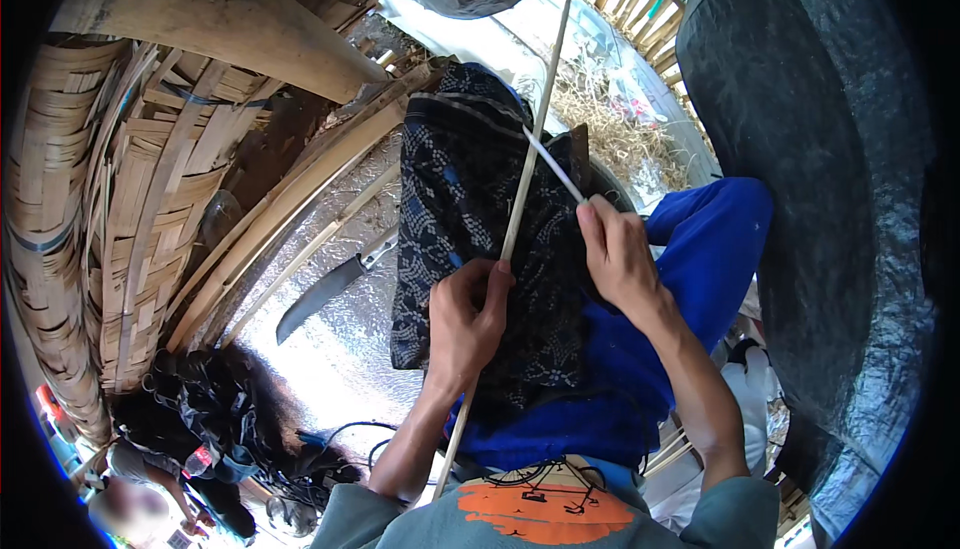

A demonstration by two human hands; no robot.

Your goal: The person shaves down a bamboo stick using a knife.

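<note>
A long, thin bamboo strip (522,189) runs from the top of the head view down past my lap. My left hand (466,319) is closed around it near its middle, with thumb and fingers pinching it. In my right hand (622,257) is a small knife (553,163) with a narrow, bright blade. The blade's tip lies at the strip, a little beyond my left hand; whether it cuts into the strip cannot be made out. My fingers hide the knife's handle. Dark patterned cloth (428,209) covers my lap beneath both hands, over blue trousers (715,239).
A large knife (322,296) with a dark, broad blade lies on the floor at left. Beyond it are bamboo lengths (290,194), woven bamboo panels (165,189) and a thick bamboo pole (225,14). Dark sheeting (790,129) hangs at right. Another person (150,469) sits at lower left.
</note>
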